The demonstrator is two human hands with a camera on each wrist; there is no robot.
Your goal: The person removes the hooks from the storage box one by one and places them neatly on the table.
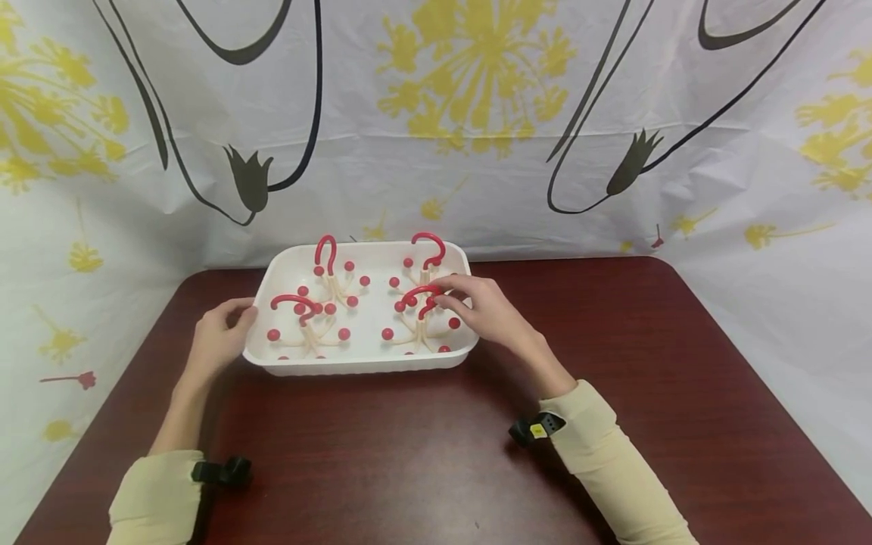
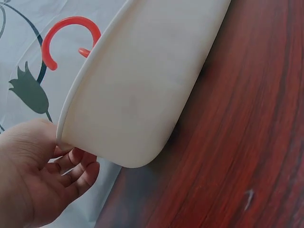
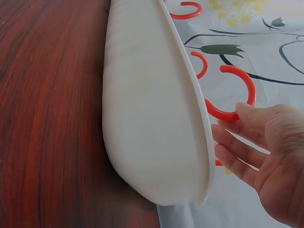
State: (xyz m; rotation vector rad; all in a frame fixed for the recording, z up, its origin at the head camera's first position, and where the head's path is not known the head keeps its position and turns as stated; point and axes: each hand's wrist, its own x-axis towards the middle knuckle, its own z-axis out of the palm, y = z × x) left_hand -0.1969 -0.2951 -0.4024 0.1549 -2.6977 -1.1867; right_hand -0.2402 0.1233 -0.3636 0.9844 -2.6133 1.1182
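A white tray (image 1: 354, 367) holds several scalp massagers, each with a red hooked handle and cream prongs tipped with red balls. My left hand (image 1: 219, 333) grips the tray's left end at the rim. In the left wrist view, its fingers (image 2: 84, 183) curl beside the tray's corner. Over the tray's right side, my right hand (image 1: 492, 309) pinches the red hook (image 3: 251, 90) of the front right massager (image 1: 421, 327) between thumb and fingers. Another massager (image 1: 311, 337) sits at front left, with one (image 1: 332, 286) behind it and one (image 1: 434, 246) at back right.
The tray stands near the far edge of a dark red wooden table (image 1: 409, 454). Right behind rises a white sheet (image 1: 436, 182) printed with yellow flowers and dark stems. Black straps (image 1: 221, 472) with small devices sit on both wrists.
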